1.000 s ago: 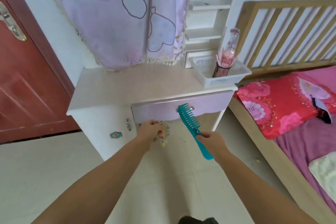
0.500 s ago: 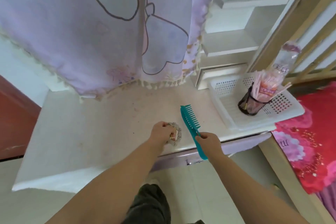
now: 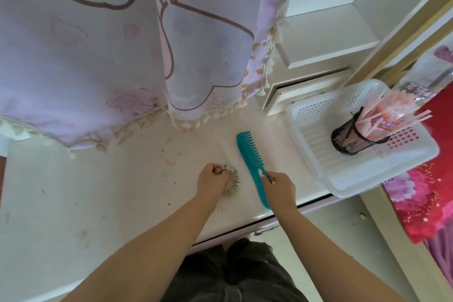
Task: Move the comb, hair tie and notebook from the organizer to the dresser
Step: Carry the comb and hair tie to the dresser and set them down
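Observation:
The teal comb lies low over the white dresser top, teeth pointing right, its handle pinched in my right hand. Just to its left my left hand grips a frilly pale hair tie that rests against the dresser surface. The white perforated organizer basket stands at the dresser's right end. No notebook shows in this view.
A black mesh cup of pink sticks and a wrapped bottle stand in the basket. A lilac curtain hangs over the dresser's back. White shelves rise behind the basket. A red flowered bedcover lies to the right.
I have stepped closer and now look straight down on the dresser. Both hands have come down from in front of the drawer to the dresser top with the comb and hair tie.

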